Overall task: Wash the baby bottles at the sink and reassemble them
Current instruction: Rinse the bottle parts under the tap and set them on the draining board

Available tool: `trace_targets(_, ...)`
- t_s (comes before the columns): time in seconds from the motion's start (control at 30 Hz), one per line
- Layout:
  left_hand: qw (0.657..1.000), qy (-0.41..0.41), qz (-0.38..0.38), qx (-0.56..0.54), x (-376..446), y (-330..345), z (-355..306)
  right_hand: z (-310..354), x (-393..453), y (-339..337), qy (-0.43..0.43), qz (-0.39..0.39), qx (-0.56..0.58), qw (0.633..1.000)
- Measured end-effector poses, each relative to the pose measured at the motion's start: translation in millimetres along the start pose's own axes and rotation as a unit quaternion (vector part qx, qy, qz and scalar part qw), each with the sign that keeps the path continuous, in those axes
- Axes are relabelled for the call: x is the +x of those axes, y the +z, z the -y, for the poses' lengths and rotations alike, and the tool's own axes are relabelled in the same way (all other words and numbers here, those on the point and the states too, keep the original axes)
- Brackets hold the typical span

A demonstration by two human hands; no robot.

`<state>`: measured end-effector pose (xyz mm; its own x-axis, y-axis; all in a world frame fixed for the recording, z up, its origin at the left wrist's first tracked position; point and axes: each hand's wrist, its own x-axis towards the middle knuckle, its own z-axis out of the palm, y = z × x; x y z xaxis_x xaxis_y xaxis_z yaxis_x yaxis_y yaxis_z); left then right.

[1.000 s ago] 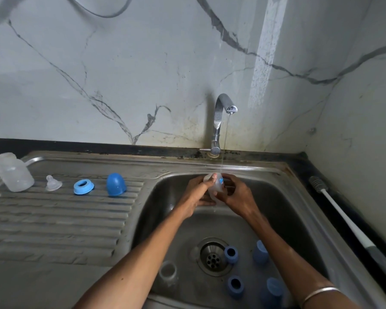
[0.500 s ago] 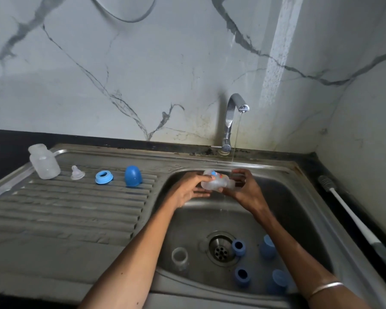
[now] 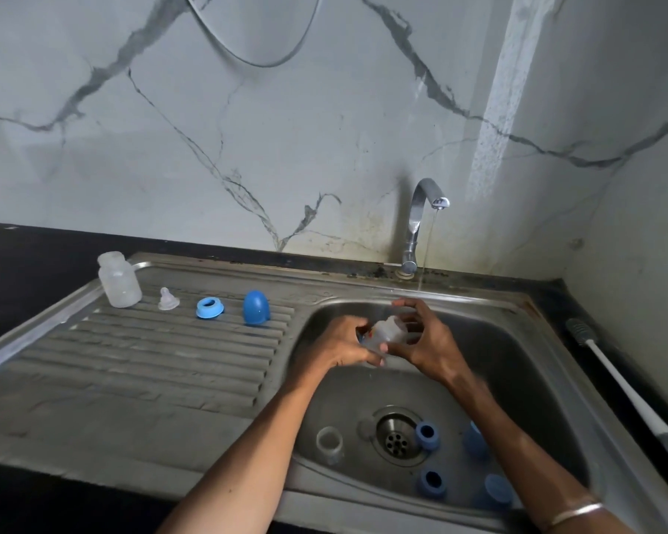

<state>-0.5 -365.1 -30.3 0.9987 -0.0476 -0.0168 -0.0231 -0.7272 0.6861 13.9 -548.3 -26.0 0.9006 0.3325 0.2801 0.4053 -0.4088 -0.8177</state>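
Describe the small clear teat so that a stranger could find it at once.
Look at the ribbed draining board left of the sink. Four parts stand along its far edge; the teat is second from left, between the clear bottle and the blue ring, smallest and colourless.

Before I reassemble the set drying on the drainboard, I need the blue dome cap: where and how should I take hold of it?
Take the blue dome cap by its lower sides, coming from above with thumb and fingers opposed. It stands upright on the ribbed drainboard, open end apparently down, and its rounded top narrows, so a high grip would probably slip. The blue ring beside it stands apart, leaving finger room.
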Motion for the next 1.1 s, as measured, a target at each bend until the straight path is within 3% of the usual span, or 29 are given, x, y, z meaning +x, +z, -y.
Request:
trace_targets(0.33,0.989,0.013,-0.117,-0.091,-20,-2,-2,20,2,2,-0.010,0.020,-0.005,1.000)
trace_targets(0.57,0.971,-0.001,-0.202,-0.126,-50,-43,18,62,12,28,-0.055,0.009,0.013,0.998)
trace_targets(1.1,0.894,-0.152,-0.411,-0.094,-169,-208,196,149,36,218,-0.087,0.085,-0.048,0.991)
